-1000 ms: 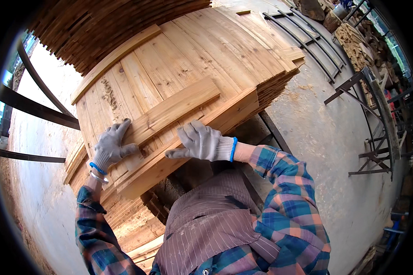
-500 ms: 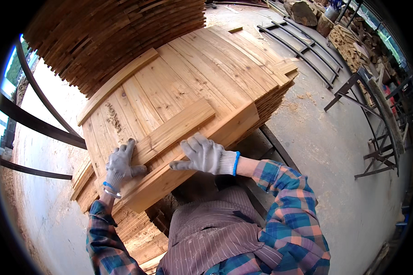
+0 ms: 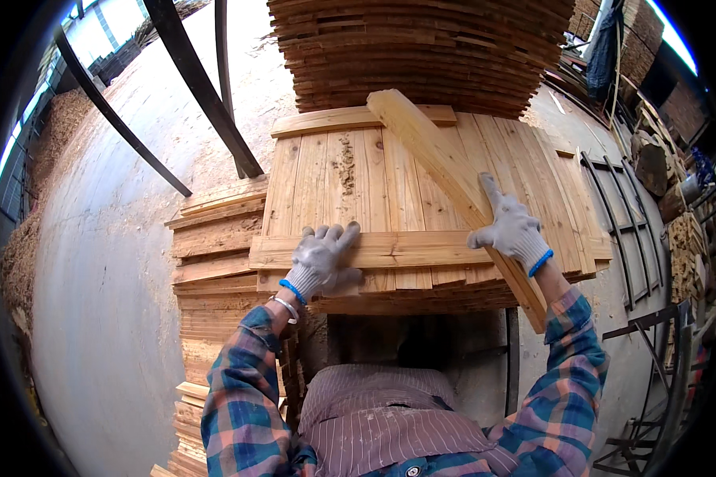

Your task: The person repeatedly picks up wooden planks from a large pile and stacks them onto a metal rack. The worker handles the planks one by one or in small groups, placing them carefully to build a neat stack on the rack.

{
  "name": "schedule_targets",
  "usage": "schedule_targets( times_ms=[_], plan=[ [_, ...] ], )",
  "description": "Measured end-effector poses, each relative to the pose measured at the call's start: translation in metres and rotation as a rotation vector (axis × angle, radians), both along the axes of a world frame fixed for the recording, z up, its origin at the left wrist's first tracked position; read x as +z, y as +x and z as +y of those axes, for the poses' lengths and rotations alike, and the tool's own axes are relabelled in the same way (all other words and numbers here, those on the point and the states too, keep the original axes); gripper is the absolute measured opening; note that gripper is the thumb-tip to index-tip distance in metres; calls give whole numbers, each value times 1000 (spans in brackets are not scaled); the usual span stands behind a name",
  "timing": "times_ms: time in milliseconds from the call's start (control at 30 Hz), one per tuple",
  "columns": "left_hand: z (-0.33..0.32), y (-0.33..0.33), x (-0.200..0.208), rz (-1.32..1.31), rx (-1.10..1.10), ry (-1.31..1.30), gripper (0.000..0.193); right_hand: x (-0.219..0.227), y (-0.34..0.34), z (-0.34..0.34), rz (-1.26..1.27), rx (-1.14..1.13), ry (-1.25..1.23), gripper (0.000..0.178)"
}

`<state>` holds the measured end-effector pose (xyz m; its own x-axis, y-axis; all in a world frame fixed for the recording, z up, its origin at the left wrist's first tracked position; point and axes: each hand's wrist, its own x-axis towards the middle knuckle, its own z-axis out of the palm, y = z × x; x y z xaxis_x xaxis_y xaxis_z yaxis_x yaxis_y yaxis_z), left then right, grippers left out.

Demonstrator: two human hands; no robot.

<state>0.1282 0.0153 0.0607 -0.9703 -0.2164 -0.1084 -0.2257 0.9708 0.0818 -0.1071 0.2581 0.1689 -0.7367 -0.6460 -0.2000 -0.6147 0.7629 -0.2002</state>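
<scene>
My left hand (image 3: pixel 323 258), in a grey knit glove with a blue cuff, lies with fingers spread over the left part of a flat wooden batten (image 3: pixel 414 249). That batten runs across the near side of a panel of side-by-side planks (image 3: pixel 366 191). My right hand (image 3: pixel 513 230), gloved alike, grips a long wooden board (image 3: pixel 433 163) by its right edge, with the thumb across it. The board slants from far left to near right over the panel, crossing the near batten and a second batten (image 3: pixel 322 122) at the far side. Its near end sticks out past the panel's front edge.
Behind the panel rises a tall stack of planks (image 3: pixel 421 56). More stacked boards (image 3: pixel 215 318) stand to the left. Dark metal bars (image 3: pixel 203 87) reach in from the far left. A metal frame (image 3: pixel 628 222) lies on the floor at right, near a metal stand (image 3: pixel 660 350). Sawdust (image 3: pixel 347 163) sits on the panel.
The long board has swung from the panel's front edge to a slant across it. My right hand has shifted right with it; my left stays by the near batten. The view has turned.
</scene>
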Motion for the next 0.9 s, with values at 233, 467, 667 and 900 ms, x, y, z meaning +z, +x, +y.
schedule_targets(
  times_ms=[233, 467, 667, 900],
  plan=[
    [-5, -8, -8, 149, -29, 15, 92, -74, -46, -138, -159, -93, 8, 118],
    [-6, -7, -33, 348, 47, 111, 99, -57, -159, -39, -22, -86, -102, 70],
    [-6, -13, -28, 262, 92, 39, 91, -110, -325, 126, 254, -863, 130, 76],
    [-14, -10, -7, 288, 52, 104, 77, -242, -385, 227, 37, -547, -299, 40]
  ],
)
